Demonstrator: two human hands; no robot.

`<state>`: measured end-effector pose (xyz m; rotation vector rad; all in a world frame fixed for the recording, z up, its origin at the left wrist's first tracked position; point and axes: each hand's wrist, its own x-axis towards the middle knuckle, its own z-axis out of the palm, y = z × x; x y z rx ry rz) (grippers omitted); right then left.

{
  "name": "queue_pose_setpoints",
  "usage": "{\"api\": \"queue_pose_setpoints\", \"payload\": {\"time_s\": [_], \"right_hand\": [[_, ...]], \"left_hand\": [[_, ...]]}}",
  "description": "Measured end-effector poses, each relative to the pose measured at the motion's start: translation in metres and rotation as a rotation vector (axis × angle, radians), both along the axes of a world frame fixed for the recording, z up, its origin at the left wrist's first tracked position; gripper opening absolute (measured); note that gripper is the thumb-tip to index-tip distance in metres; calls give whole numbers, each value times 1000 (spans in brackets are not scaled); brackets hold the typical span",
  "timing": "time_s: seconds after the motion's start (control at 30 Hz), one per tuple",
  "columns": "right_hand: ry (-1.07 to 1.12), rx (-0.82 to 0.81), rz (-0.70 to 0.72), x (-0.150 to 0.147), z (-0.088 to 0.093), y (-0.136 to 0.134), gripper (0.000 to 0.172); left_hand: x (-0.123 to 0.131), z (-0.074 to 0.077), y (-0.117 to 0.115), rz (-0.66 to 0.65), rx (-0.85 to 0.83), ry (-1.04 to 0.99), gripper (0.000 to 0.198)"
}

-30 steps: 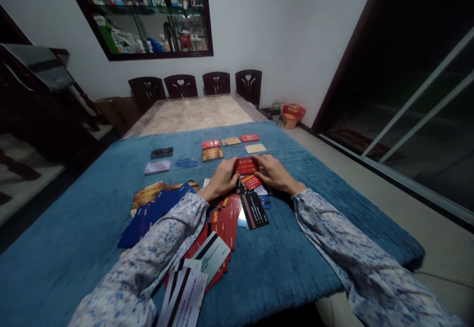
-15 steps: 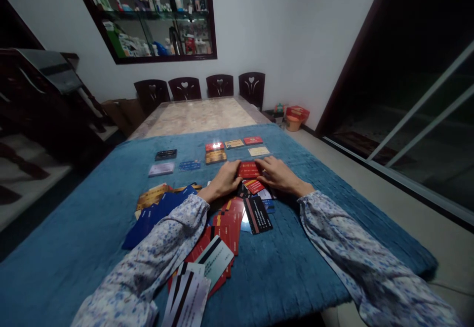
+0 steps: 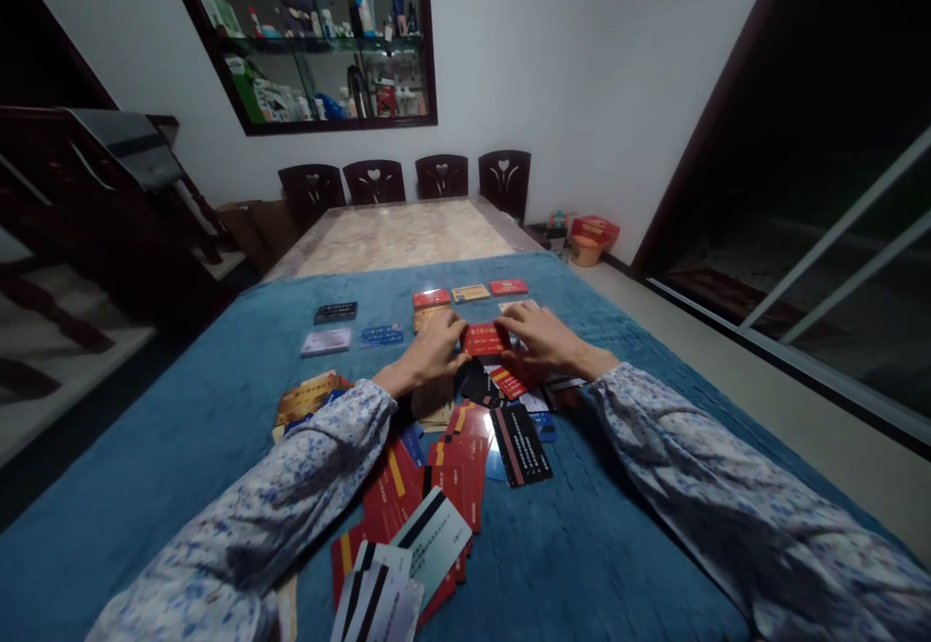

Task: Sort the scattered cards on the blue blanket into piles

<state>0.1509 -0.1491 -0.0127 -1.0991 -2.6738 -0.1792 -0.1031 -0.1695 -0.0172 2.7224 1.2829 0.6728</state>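
Observation:
My left hand [image 3: 431,351] and my right hand [image 3: 544,339] grip a red card [image 3: 483,337] by its two short sides, fingers bent around its ends; whether it is one card or a stack I cannot tell. Just below it lie black cards [image 3: 480,385] and a red-and-yellow card [image 3: 508,382]. Closer to me, a black card with a stripe [image 3: 522,443] overlaps a spread of red cards [image 3: 460,477]. A pale green card [image 3: 434,537] and silver cards [image 3: 382,605] rest over the near red ones. Beige cards [image 3: 434,404] show beneath my left wrist.
Beyond my hands sit a black card [image 3: 336,312], a lilac card [image 3: 327,341], blue cards [image 3: 382,334], a yellow card [image 3: 469,293] and a red card [image 3: 508,286]. Gold cards [image 3: 309,398] lie left of my sleeve. A blue cloth [image 3: 618,526] covers the table's near part.
The view has shifted slightly. My left forearm now covers most of the dark blue cards on the left, and beige cards have come into sight under my wrist. Both hands stay at the red card.

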Motion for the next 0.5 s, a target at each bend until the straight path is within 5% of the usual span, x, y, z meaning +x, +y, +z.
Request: {"api": "queue_pose_setpoints", "payload": {"time_s": [0.5], "right_hand": [[-53,-34,92,-57,30,55,25]], "left_hand": [[-53,21,38,140,-6,60,20]]}}
